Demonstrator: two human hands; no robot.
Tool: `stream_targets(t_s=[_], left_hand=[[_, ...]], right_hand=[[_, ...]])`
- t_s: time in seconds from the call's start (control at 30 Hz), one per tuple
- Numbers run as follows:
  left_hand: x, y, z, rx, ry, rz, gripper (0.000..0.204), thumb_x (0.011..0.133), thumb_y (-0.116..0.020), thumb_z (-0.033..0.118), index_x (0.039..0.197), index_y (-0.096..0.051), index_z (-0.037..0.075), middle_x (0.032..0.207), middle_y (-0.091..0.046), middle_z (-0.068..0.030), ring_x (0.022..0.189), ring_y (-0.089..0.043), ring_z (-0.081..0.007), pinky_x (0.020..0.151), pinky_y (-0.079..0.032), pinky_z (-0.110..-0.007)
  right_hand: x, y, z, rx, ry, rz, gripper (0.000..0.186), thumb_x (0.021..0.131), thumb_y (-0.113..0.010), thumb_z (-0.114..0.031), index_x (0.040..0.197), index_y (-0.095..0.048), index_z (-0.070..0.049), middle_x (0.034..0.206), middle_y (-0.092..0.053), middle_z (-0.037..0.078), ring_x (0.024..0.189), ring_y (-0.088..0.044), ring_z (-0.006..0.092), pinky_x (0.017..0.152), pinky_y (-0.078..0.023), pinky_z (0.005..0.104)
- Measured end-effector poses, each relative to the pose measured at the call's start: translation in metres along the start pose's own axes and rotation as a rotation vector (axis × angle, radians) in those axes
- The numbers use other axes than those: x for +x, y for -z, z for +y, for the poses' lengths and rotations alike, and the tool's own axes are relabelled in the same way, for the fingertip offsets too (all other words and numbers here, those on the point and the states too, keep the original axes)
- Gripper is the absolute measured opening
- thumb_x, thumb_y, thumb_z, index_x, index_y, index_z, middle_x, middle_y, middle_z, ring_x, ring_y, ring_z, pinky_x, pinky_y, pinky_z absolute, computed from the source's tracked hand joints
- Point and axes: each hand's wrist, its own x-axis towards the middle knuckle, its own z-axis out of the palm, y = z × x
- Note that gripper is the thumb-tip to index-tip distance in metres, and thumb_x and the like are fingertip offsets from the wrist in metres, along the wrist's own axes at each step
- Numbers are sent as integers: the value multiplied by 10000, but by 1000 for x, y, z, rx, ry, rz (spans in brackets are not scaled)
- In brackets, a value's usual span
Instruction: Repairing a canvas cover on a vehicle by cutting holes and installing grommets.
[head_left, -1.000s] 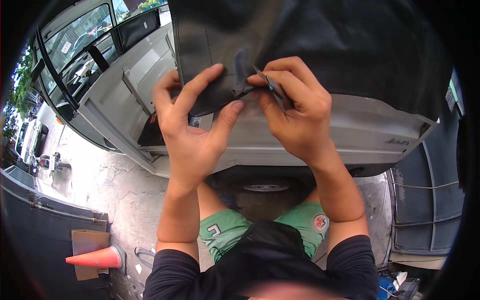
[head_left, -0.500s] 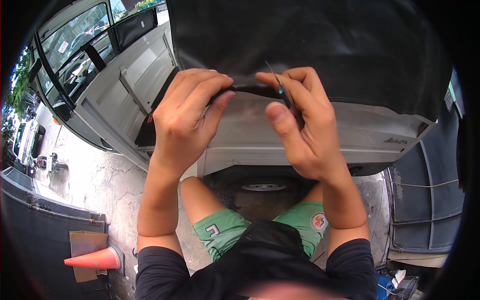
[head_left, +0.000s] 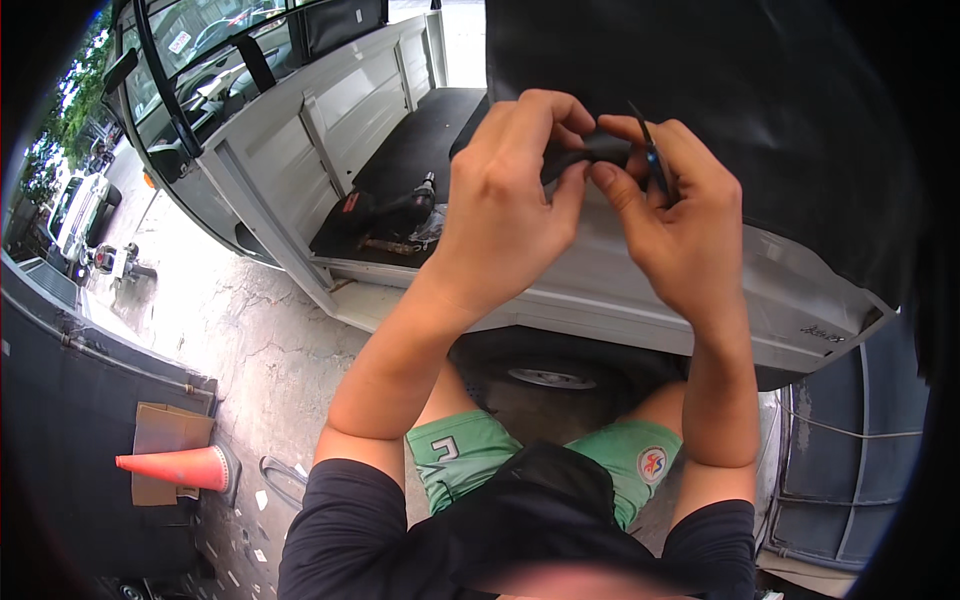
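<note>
A black vinyl cover (head_left: 700,55) hangs over the side of a white vehicle body (head_left: 640,310). My left hand (head_left: 515,190) is closed on the cover's lower edge, its fingertips and thumb pinching the dark folded material. Close beside it, my right hand (head_left: 680,215) grips a thin dark cutting tool (head_left: 655,160) with a blue pivot, its blade pointing up, while the thumb and index fingertip rest at the same fold. I cannot make out whether the tool is scissors or a blade.
The open bed (head_left: 410,150) holds a dark power tool (head_left: 395,210). An orange cone (head_left: 170,466) leans by cardboard (head_left: 175,425) against a dark panel (head_left: 60,380) at left. A motorcycle (head_left: 115,262) and white car (head_left: 78,215) stand behind. A gray panel (head_left: 840,470) is at right.
Both hands have moved up and to the right with the fold in the picture, coming closer together. The view has shifted, showing more of the bed and the tool lying in it.
</note>
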Motion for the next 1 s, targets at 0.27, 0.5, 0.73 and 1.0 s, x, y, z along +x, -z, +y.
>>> stream_targets(t_s=[0.27,0.5,0.73,1.0], left_hand=[[-4,-31,-8,-149,-266,248,370,779,-833,-111,1060,-618,-1,937,-712,-97,921,-731,-248,855,-598,-330],[-16,-66,40,-286,-91,663,657,843,-874,14,1370,-485,59,1472,-417,-218,1363,-482,-331,1156,-446,-420],[-34,-52,38,-1011,675,660,468,1027,-665,27,1457,-481,13,1273,-651,-133,1065,-696,-229,935,-616,-403],[-42,-53,37,-1102,639,277,149,1047,-699,69,1194,-692,89,1086,-719,6,969,-674,-121,836,-576,-324]], right_hand=[[12,34,3,16,-31,-194,152,919,-771,-26,1061,-725,-1,839,-674,62,612,-517,119,562,-424,289],[-2,38,26,29,-36,-41,112,984,-709,-44,1069,-677,22,822,-685,64,703,-616,95,644,-510,265],[-29,27,26,245,-189,-71,234,928,-825,-112,1079,-710,26,890,-722,54,691,-572,62,576,-456,252],[-30,34,4,116,-216,-15,292,848,-900,-149,1022,-752,33,776,-696,59,594,-522,71,533,-418,262]])
